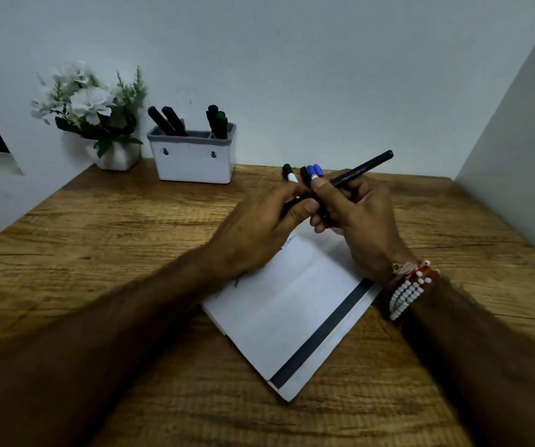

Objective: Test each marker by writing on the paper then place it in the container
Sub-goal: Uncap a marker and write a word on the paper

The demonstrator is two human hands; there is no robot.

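Head view: a black marker is gripped in the right hand, with the left hand pinching its near end, above the paper on the table; the white container behind holds four markers.

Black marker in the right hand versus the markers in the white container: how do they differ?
The black marker is held in the right hand, slanting low above the paper; the container markers stand steeply in the white container by the wall. It is one marker; they are four. All are dark-bodied.
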